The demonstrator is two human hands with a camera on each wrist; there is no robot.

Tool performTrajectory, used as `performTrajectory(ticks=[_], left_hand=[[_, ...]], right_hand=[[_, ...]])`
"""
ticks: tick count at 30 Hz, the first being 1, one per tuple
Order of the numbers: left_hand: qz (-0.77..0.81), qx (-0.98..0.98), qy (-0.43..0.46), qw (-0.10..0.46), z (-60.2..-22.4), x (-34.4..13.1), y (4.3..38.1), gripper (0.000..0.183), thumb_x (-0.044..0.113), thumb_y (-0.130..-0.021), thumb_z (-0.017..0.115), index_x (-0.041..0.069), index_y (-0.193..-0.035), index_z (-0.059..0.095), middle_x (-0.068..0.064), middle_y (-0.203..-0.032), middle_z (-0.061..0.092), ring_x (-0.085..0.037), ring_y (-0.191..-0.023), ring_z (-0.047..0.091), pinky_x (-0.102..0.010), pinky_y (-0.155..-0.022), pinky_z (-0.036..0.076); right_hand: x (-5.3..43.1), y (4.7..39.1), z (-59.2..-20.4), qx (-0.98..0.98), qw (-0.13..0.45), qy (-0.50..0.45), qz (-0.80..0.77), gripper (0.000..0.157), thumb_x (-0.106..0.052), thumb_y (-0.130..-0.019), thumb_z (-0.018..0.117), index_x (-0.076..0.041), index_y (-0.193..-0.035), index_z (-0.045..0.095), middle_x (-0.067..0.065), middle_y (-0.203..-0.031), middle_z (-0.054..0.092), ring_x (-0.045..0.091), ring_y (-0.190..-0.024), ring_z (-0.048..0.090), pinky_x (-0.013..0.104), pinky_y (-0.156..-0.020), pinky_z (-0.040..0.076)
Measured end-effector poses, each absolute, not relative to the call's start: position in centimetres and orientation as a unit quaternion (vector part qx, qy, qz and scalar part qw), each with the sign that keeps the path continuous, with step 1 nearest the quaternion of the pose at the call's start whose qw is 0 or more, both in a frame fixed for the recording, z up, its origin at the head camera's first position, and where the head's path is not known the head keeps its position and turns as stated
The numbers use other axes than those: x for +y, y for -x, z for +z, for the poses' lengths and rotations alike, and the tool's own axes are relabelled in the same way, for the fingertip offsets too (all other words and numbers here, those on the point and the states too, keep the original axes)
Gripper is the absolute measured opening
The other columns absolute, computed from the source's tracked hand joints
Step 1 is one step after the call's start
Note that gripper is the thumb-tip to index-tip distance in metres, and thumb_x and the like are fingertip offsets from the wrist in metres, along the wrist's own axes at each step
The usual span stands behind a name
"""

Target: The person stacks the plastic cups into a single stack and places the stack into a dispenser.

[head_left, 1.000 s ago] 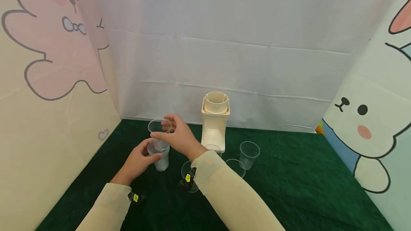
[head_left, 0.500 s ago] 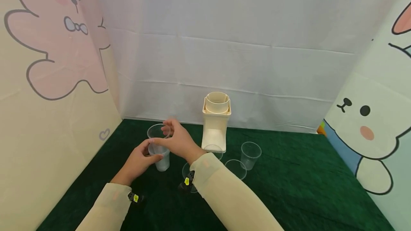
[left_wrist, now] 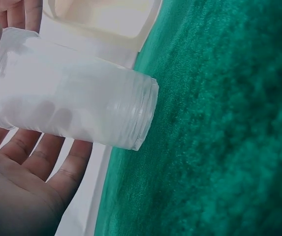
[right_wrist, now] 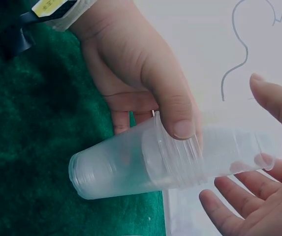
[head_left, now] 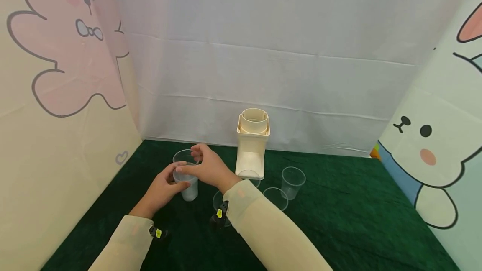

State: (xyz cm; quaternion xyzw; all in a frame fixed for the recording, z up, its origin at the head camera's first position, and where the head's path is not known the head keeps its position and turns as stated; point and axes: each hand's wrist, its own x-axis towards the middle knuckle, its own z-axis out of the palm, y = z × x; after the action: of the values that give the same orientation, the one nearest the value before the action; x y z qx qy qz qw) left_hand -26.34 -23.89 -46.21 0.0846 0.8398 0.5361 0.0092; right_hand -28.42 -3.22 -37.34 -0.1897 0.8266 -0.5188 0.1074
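Note:
My left hand holds a stack of clear plastic cups upright at the left of the table, its thumb against the rims. In the left wrist view, the fingers of this hand lie behind the stack. From above, my right hand grips another clear cup between thumb and fingers. The lower part of that upper cup sits within the mouth of the stack, as the right wrist view shows, with the right fingers along its side.
Several more clear cups, among them one upright cup, stand right of the hands; my right sleeve partly covers them. Behind stands a cream plastic pipe-like piece. Green cloth covers the table, and hanging sheets enclose it.
My right hand has moved downward with the upper cup, whose rim now sits lower, closer to the stack. My left hand and the stack have stayed nearly in place.

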Motion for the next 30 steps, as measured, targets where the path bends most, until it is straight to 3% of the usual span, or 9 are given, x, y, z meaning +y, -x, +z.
performTrajectory(ticks=[10, 21, 30], left_hand=[[0.531, 0.843, -0.089, 0.014, -46.2, -23.9, 26.5, 0.069, 0.039, -0.097, 0.074, 0.018, -0.154, 0.042, -0.017, -0.152, 0.048, -0.041, -0.131, 0.053, -0.060, -0.102, 0.049], [0.536, 0.838, -0.103, 0.011, -45.9, -23.6, 26.5, 0.070, 0.034, -0.098, 0.073, 0.011, -0.155, 0.039, -0.021, -0.147, 0.051, -0.040, -0.128, 0.056, -0.057, -0.102, 0.050], [0.537, 0.838, -0.094, 0.004, -46.2, -23.8, 26.5, 0.069, 0.038, -0.096, 0.075, 0.016, -0.152, 0.043, -0.016, -0.146, 0.052, -0.038, -0.127, 0.056, -0.057, -0.102, 0.050]], right_hand=[[-3.0, 28.6, -37.5, 0.833, 0.109, 0.190, -0.508, 0.077, -0.051, -0.085, 0.083, -0.019, -0.147, 0.051, -0.004, -0.141, 0.059, 0.017, -0.129, 0.054, 0.044, -0.103, 0.051], [-2.0, 28.0, -37.1, 0.840, 0.113, 0.183, -0.497, 0.076, -0.051, -0.085, 0.082, -0.021, -0.148, 0.050, -0.001, -0.142, 0.057, 0.022, -0.131, 0.053, 0.043, -0.103, 0.051], [-0.6, 27.3, -36.3, 0.850, 0.110, 0.189, -0.479, 0.079, -0.051, -0.084, 0.083, -0.022, -0.149, 0.049, -0.005, -0.142, 0.058, 0.018, -0.131, 0.054, 0.042, -0.102, 0.052]])
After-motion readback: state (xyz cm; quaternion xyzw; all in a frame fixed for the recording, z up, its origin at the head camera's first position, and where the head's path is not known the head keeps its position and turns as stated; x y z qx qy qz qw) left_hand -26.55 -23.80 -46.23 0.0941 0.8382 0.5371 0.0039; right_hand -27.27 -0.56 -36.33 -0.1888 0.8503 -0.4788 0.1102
